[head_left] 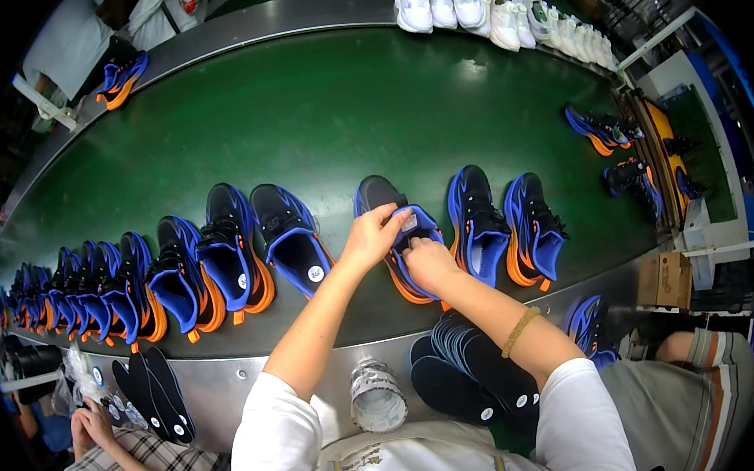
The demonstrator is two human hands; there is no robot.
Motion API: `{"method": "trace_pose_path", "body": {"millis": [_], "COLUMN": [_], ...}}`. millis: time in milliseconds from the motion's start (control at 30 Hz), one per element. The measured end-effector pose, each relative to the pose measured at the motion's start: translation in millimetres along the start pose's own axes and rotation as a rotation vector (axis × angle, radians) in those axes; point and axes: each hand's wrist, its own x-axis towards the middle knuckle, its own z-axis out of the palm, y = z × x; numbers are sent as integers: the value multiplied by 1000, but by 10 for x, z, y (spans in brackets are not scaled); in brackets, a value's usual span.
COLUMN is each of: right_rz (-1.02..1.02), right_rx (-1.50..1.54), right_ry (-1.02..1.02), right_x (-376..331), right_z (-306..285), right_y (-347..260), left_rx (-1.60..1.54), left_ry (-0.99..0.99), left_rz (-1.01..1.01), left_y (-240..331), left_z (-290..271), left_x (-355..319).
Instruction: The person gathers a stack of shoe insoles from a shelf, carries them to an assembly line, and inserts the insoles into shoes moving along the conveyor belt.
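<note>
A black and blue sports shoe with an orange sole (378, 190) stands on the green belt in front of me, toe pointing away. My left hand (370, 240) is closed on the shoe's tongue, near a pale label. Curled fingers of my right hand (431, 265) reach into the shoe's opening; what they hold, if anything, is hidden. Close to the right are two matching shoes, one with its blue lining visible (487, 250). Left of my hands sits another shoe (288, 215), with a round white sticker on its insole.
Several matching shoes (121, 290) line the belt (369, 106) to the left. Black insoles (463, 364) are stacked by my right arm, beside a tape-wrapped container (377, 399). White shoes (466, 1) stand along the far ledge. People sit at both sides.
</note>
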Motion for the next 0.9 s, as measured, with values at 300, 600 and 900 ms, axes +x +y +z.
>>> {"method": "trace_pose_path", "body": {"millis": [300, 600, 900], "right_rz": [-124, -54, -192], "right_rx": [-322, 223, -117], "right_ry": [-361, -410, -535], "right_x": [132, 324, 258], "right_z": [91, -140, -217], "right_y": [8, 111, -53], "left_rx": [-37, 204, 428], "left_ry": [2, 459, 509], "left_rz": [59, 261, 517], "left_y": [-37, -59, -171], "left_z": [-64, 343, 423], "left_x": [-31, -115, -81]}}
